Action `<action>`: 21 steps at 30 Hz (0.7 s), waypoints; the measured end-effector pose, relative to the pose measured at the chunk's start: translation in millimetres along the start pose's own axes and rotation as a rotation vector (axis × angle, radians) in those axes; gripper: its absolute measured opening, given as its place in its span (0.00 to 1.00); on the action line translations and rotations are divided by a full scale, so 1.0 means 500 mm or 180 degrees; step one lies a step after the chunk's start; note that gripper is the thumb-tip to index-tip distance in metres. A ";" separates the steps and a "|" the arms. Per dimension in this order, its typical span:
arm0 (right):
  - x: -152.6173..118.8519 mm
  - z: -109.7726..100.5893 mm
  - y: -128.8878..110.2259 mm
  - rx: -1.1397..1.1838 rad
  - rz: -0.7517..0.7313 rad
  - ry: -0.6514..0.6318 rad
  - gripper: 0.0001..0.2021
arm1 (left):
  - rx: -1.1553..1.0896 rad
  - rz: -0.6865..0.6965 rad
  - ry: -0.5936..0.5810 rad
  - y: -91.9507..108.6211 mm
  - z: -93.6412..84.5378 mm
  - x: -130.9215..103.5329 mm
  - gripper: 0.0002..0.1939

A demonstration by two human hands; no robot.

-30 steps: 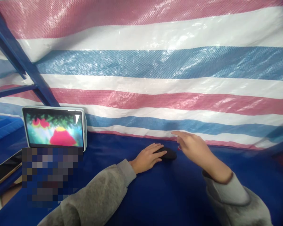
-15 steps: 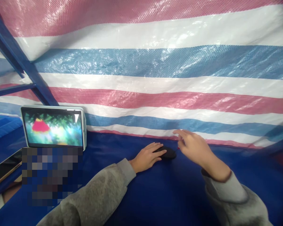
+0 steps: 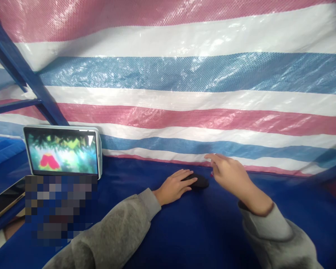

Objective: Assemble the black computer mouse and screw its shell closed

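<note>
Flat on the dark blue tabletop [image 3: 168, 231] lies a black oval object [image 3: 200, 181], too plain to tell its kind. My left hand [image 3: 175, 187] rests on its left side, fingers stretched out and slightly spread over the edge. Just right of it, my right hand [image 3: 231, 175] is raised a little above the table. Its index finger points left while the other fingers curl in. A tiny red bit [image 3: 212, 174] shows under these fingers; what they hold, if anything, I cannot make out.
A tablet [image 3: 62, 151] showing a colourful picture stands at the left. A phone-like dark device [image 3: 7, 200] lies nearer, beside a pixelated patch. Blue trays [image 3: 5, 151] sit at the far left, below a blue metal frame [image 3: 30, 80]. A striped plastic sheet [image 3: 168, 74] hangs behind.
Both hands stay nearly in place, with my right fingers shifting only very slightly. The red shape on the tablet's screen has moved lower. The whole view has drifted a little.
</note>
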State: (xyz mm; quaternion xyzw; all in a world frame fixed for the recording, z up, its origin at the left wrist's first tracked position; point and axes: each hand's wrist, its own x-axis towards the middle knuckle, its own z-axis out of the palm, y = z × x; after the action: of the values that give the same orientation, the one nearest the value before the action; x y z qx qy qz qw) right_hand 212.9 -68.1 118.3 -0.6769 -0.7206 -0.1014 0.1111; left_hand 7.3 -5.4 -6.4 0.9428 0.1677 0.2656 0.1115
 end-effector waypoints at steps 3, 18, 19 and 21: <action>0.000 -0.001 -0.003 -0.0004 -0.0036 -0.0043 0.21 | -0.0012 0.0008 -0.0004 0.000 0.000 0.000 0.20; 0.000 0.002 -0.003 0.0130 0.0059 0.0002 0.20 | 0.0014 0.0002 0.0001 -0.001 0.001 0.001 0.21; 0.000 0.001 -0.004 0.0096 0.0055 -0.0012 0.21 | 0.0011 -0.0002 0.0008 -0.001 0.002 0.001 0.21; 0.000 -0.002 -0.005 0.0046 0.0096 -0.0028 0.20 | 0.0005 0.0013 0.0017 0.000 0.002 0.000 0.21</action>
State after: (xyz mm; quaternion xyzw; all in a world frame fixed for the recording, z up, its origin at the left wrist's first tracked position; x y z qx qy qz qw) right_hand 210.3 -68.3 119.1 -0.6873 -0.7115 -0.0916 0.1144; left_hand 7.9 -5.5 -7.0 0.9425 0.1663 0.2683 0.1098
